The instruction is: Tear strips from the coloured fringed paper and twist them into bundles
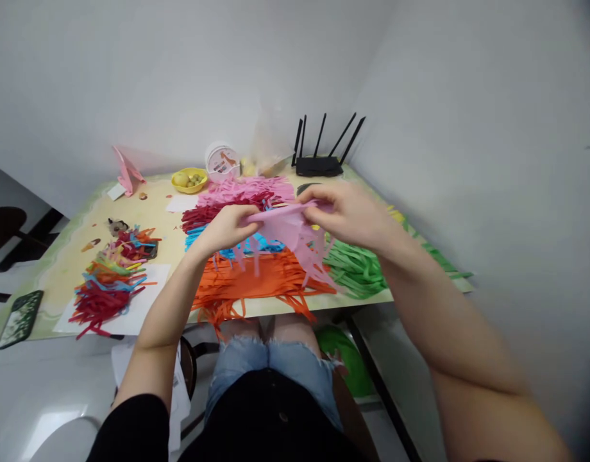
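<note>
My left hand (pixel 231 226) pinches one end of a pink fringed paper sheet (pixel 286 224). The other end is gripped by the fingers of my right hand (pixel 345 210), so the sheet is held up between both hands with its cut strips dangling. Beneath it, orange fringed paper (pixel 256 277) lies along the table's front edge, some strips hanging over. Behind that lie blue fringe (pixel 193 239), dark red fringe (pixel 203 213) and pink fringe (pixel 251 188). Green fringe (pixel 355 269) is below my right forearm.
A loose pile of coloured strips (pixel 105 292) lies on white paper at the left, near a phone (pixel 20 319). Along the back stand a yellow fruit bowl (pixel 189 181), a white tub (pixel 222 160) and a black router (pixel 319 167) with upright antennas. Walls rise behind and right.
</note>
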A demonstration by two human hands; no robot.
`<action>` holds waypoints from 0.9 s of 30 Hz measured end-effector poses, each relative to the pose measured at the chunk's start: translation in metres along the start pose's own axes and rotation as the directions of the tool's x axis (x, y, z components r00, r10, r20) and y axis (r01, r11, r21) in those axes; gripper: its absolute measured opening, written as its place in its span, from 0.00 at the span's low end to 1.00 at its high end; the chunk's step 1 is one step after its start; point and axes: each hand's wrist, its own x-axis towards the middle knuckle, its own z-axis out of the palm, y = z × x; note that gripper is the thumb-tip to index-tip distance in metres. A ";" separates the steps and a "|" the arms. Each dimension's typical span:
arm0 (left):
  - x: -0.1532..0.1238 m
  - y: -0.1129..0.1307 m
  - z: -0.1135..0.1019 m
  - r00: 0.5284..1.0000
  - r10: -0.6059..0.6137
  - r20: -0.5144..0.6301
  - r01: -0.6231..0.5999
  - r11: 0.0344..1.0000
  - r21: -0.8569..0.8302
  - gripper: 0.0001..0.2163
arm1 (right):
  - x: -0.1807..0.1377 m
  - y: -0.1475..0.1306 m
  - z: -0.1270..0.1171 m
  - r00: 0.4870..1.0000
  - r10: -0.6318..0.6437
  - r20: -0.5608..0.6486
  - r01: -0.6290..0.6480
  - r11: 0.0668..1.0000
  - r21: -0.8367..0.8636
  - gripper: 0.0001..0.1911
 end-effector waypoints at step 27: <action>-0.050 0.013 -0.012 0.993 -0.101 -0.068 0.045 0.821 -0.569 0.13 | -0.038 -0.012 0.023 0.993 0.118 -0.031 -0.076 0.803 0.591 0.08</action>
